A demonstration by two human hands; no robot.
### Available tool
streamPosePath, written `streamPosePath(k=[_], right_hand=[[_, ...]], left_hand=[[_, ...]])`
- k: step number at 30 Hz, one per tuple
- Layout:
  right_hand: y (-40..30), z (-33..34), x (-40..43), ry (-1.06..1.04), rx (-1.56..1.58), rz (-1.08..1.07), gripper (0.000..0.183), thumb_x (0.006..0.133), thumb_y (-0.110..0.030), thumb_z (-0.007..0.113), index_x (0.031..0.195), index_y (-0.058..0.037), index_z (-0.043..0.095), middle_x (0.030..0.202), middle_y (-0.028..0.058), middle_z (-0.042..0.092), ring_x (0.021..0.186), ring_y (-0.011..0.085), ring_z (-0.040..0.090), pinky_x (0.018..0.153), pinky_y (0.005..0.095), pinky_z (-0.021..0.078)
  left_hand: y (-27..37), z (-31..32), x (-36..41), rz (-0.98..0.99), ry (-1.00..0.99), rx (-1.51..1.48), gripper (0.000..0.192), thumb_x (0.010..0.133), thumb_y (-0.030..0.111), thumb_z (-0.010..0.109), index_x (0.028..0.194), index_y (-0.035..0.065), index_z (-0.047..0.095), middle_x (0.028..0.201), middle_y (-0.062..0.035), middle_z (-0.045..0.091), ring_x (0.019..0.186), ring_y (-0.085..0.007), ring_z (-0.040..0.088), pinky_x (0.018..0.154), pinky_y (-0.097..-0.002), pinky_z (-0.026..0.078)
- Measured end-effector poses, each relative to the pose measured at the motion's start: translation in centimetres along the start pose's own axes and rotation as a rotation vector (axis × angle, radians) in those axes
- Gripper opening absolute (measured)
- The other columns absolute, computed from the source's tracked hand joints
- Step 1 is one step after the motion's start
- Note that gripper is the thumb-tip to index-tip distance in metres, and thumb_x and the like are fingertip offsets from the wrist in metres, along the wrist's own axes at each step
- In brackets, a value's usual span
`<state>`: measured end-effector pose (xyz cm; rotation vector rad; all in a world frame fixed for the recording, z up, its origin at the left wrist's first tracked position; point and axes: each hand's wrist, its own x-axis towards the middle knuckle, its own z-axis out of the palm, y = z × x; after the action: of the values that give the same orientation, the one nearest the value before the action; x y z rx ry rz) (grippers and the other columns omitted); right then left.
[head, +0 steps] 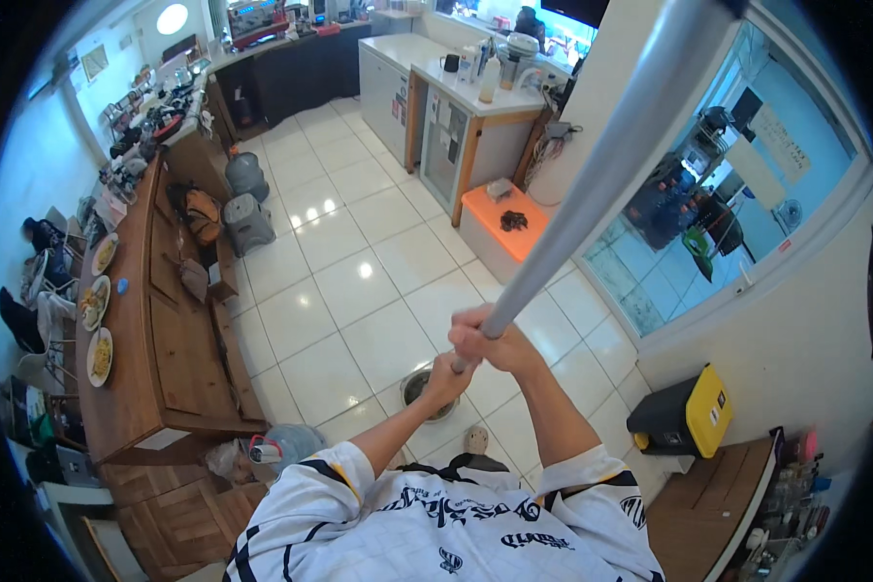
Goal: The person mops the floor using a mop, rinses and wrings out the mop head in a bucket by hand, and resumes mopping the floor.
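Observation:
My right hand (pixel 503 348) is wrapped around a grey metal pole (pixel 589 189). Just below it, my left hand (pixel 445 380) grips the same pole near its lower visible end. The pole slants up towards the upper right of the view, where its far end runs out of the picture. Beneath my left forearm a round container (pixel 416 384) stands on the tiled floor, partly covered by the arm; its contents are dark and hard to make out. One beige clog (pixel 476 439) shows in front of my shirt.
A wooden counter (pixel 134 291) with plates of food runs along the left. Beside it stand a grey step stool (pixel 247 224) and water jugs (pixel 246 174). An orange-lidded box (pixel 495 211), a glass door (pixel 713 182) and a yellow-lidded bin (pixel 707 411) line the right.

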<state>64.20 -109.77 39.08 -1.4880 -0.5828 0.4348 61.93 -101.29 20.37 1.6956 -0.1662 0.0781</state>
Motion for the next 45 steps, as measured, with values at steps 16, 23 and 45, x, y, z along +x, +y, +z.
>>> streamPosePath(k=[16, 23, 45], right_hand=[[8.1, -3.6, -0.1, 0.181, -0.004, 0.087, 0.042, 0.083, -0.028, 0.054, 0.051, -0.0078, 0.038, 0.046, -0.0043, 0.038, 0.045, 0.0031, 0.035, 0.04, 0.0205, 0.0276], [11.0, -2.9, 0.6, 0.26, -0.035, 0.004, 0.043, 0.083, -0.025, 0.053, 0.049, -0.0071, 0.034, 0.045, -0.005, 0.033, 0.042, 0.0035, 0.035, 0.037, 0.0218, 0.0278], [12.8, -3.0, 0.8, 0.404, -0.113, 0.011, 0.051, 0.079, -0.038, 0.057, 0.046, -0.0046, 0.037, 0.042, -0.0034, 0.03, 0.044, 0.006, 0.028, 0.039, 0.0269, 0.0246]], left_hand=[[-2.1, 2.8, 1.5, -0.003, -0.172, 0.001, 0.019, 0.075, 0.014, 0.055, 0.086, -0.0014, 0.053, 0.073, -0.0128, 0.057, 0.074, -0.0202, 0.055, 0.062, -0.0313, 0.044], [-5.7, 3.2, 2.4, -0.1, 0.023, 0.185, 0.023, 0.076, 0.011, 0.055, 0.094, -0.0019, 0.05, 0.085, -0.0113, 0.057, 0.08, -0.0199, 0.054, 0.069, -0.0313, 0.044], [-3.8, 3.3, 4.0, 0.098, -0.124, -0.195, 0.032, 0.077, 0.017, 0.055, 0.105, 0.0022, 0.047, 0.092, -0.008, 0.056, 0.09, -0.0161, 0.052, 0.076, -0.0302, 0.042]])
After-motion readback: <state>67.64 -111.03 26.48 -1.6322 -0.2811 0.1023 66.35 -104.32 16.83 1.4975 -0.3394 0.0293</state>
